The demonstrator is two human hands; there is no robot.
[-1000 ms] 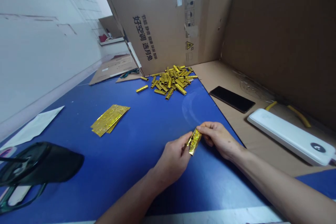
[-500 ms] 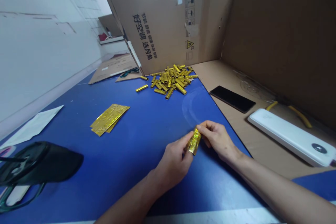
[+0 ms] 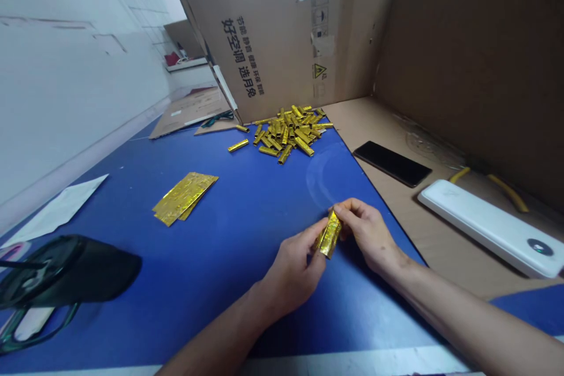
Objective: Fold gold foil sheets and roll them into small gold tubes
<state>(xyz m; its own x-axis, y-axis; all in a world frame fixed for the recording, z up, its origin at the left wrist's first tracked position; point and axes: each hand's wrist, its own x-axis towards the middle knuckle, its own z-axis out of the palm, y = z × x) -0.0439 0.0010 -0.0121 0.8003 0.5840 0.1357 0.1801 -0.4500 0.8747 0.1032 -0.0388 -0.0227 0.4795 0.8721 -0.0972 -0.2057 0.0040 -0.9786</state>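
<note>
A folded strip of gold foil [image 3: 329, 235] is held upright between my two hands, above the blue table mat [image 3: 247, 200]. My left hand [image 3: 293, 270] pinches its lower end, and my right hand [image 3: 363, 232] grips it from the other side with its fingertips. Part of the strip is hidden by my fingers. Farther off lies a heap of small gold foil tubes [image 3: 286, 135], with a loose tube [image 3: 238, 145] to its left. A stack of flat gold foil sheets [image 3: 183, 198] lies to the left of my hands.
A cardboard wall [image 3: 264, 29] with printed text stands behind the heap. To the right, on a cardboard surface [image 3: 379, 123], are a black phone [image 3: 392, 163], a white power strip [image 3: 489, 229] and a yellow cable [image 3: 506, 191]. A black visor [image 3: 66, 267] and white paper [image 3: 57, 208] lie left.
The foil strip now stands more upright and looks narrower between my fingers. My hands have shifted slightly up the picture, and the view has tilted a little.
</note>
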